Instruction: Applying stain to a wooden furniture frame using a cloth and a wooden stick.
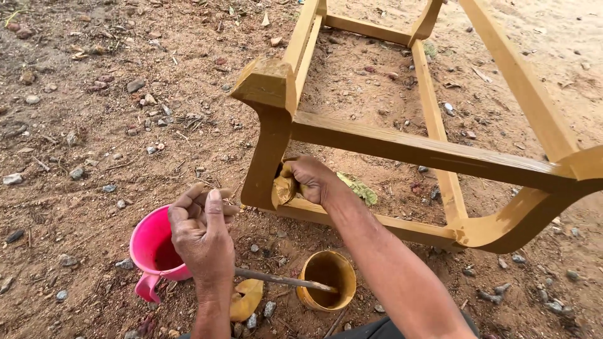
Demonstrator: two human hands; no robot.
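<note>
A wooden furniture frame (pixel 402 147) coated in mustard-yellow stain lies on bare dirt. My right hand (pixel 312 180) grips a stained rag (pixel 284 188) and presses it against the inner side of the frame's near left leg (pixel 267 157). My left hand (pixel 200 235) hovers over a pink plastic cup (pixel 149 248), fingers loosely curled with nothing in them. A thin stick (pixel 282 280) rests across a small round tin (pixel 326 279) of yellow-brown stain.
Pebbles and twigs litter the sandy ground all around. A curved yellow-stained scrap (pixel 246 298) lies beside the tin. A dry leaf (pixel 359 188) sits under the frame's lower rail. My dark trouser knee (pixel 383 329) shows at the bottom edge.
</note>
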